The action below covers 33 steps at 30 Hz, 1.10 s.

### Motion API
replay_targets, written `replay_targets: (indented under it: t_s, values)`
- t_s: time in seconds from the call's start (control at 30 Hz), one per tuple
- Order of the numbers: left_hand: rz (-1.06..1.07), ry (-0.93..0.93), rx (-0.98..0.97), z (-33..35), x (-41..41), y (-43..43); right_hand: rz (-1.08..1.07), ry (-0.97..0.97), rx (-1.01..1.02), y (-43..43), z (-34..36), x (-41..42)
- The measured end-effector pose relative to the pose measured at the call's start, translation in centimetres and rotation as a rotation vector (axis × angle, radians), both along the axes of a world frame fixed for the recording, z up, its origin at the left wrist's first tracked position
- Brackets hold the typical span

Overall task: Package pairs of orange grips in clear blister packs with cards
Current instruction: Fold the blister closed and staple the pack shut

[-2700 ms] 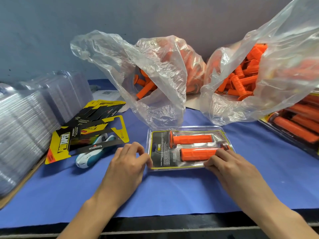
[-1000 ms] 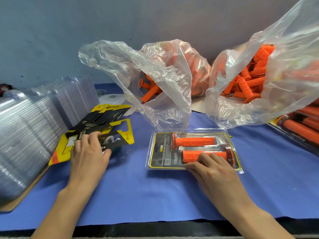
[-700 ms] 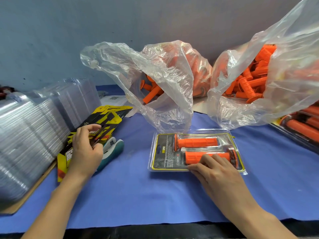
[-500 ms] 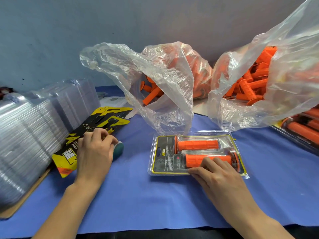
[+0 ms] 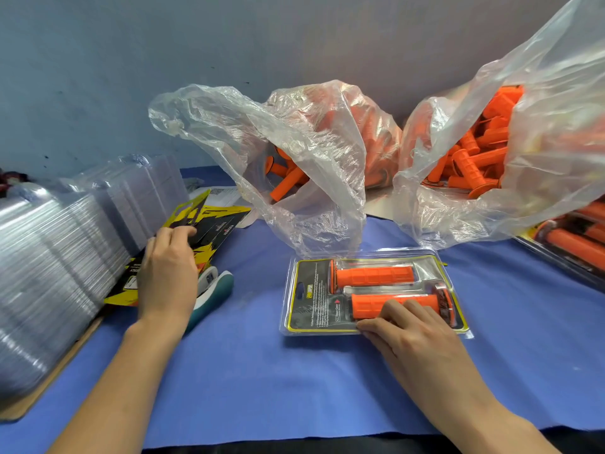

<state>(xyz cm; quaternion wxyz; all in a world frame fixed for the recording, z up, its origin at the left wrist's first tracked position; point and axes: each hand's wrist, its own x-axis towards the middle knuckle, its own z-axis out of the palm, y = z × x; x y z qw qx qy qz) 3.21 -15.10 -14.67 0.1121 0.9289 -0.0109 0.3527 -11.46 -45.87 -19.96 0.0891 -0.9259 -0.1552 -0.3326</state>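
Note:
A clear blister pack (image 5: pixel 309 294) lies on the blue cloth (image 5: pixel 262 371) with a black and yellow card inside. It holds two orange grips, the far grip (image 5: pixel 375 276) and the near grip (image 5: pixel 368 304), side by side. My right hand (image 5: pixel 415 329) rests on the pack's near edge, its fingers lying flat over the near grip. To the left, my left hand (image 5: pixel 167 273) curls its fingers over a stack of yellow and black cards (image 5: pixel 222 224) and lifts the edge of one card. A teal and white stapler (image 5: pixel 214 288) lies partly under that hand.
Stacks of empty clear blisters (image 5: pixel 49 273) fill the left side. Two open plastic bags of loose orange grips stand behind, one in the middle (image 5: pixel 311 152) and one at the right (image 5: pixel 523 142). Filled packs (image 5: pixel 576 240) lie at the right edge. A wall closes the back.
My left hand left the pack, went to the card stack over the stapler and now lifts a card's edge. My right hand slid onto the near grip and stays there.

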Motion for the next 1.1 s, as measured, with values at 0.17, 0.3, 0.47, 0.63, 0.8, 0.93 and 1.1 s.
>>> replay_targets:
  t_s: [0.17,0.3,0.47,0.63,0.8,0.93,1.1]
  values:
    - [0.072,0.096,0.142,-0.5,-0.4,-2.4,-0.003,0.012,-0.019,-0.1,-0.2,0.0]
    - [0.144,0.295,0.204,-2.3,-2.3,-3.4,-0.008,0.022,-0.015,-0.2,-0.2,-0.1]
    - [0.194,0.404,0.268,-2.5,-3.3,-2.9,-0.014,0.057,0.038,0.0,0.1,-0.3]
    - [0.100,0.422,0.208,-1.7,-4.6,-3.3,-0.023,0.086,0.052,0.1,0.2,-0.3]
    - [-0.224,0.528,-0.927,1.1,-8.1,-3.5,-0.048,0.074,0.037,0.1,0.1,-0.2]
    - [-0.260,1.179,-1.333,0.2,-11.8,-3.9,-0.028,0.010,0.013,-0.1,0.2,-0.2]
    - [-0.471,1.405,-1.404,-0.4,-13.6,-6.0,-0.047,-0.005,-0.024,0.7,0.4,-0.3]
